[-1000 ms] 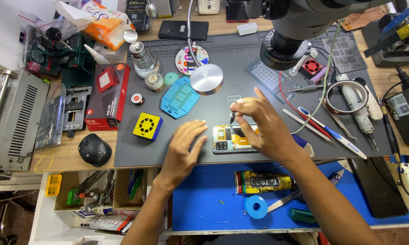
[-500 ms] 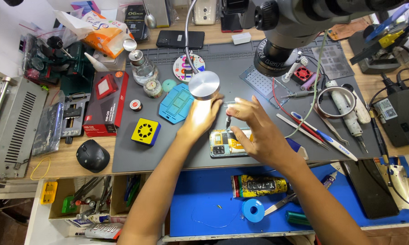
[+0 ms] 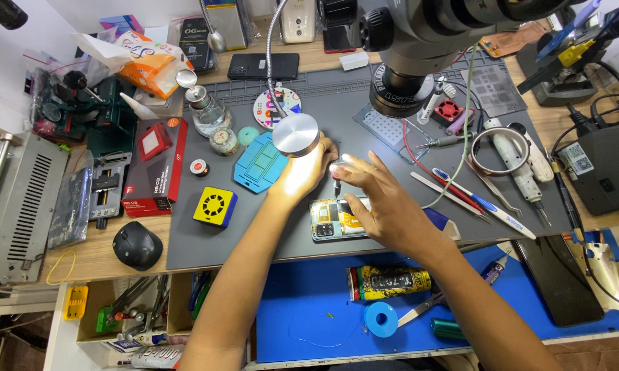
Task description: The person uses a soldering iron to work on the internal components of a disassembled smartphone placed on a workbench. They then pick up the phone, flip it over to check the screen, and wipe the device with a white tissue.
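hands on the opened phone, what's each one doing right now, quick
Left hand: raised under the round lamp head, touching it; grip cannot be told.
Right hand: pinching a small screwdriver upright over the opened phone.

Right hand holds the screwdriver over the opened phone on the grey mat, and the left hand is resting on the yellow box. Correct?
Not quite. In the head view the left hand is under the round lamp head, well apart from the yellow box. The right hand does hold the screwdriver over the opened phone on the grey mat.
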